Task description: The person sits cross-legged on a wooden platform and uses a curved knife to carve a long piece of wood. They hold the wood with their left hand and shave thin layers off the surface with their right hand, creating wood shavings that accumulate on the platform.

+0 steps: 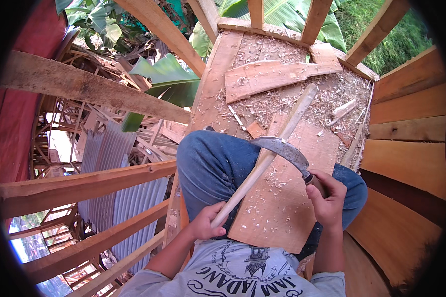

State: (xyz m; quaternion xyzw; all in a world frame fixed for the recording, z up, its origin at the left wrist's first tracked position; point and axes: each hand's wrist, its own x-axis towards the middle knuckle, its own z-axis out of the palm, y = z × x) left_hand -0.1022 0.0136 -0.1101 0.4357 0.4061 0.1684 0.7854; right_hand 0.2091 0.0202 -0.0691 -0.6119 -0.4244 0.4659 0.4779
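My left hand (208, 222) is closed around the lower end of a long pale wooden stick (252, 177), which slants up and away to the right. In my right hand (327, 198) is the dark handle of a sickle (287, 151). Its curved metal blade crosses the stick near the middle, and from here it looks to be against the wood. Under both lies a wide flat board (275, 218) between my legs, sprinkled with shavings. My knees in blue jeans (210, 161) are bent on either side of it.
A shaped wooden plank (267, 79) lies ahead on the shaving-covered floor (255, 47). Timber rails (84, 183) run along the left, with corrugated metal sheets (141, 200) below. A plank wall (406, 163) rises close on the right. Banana leaves (168, 79) reach in beyond the rails.
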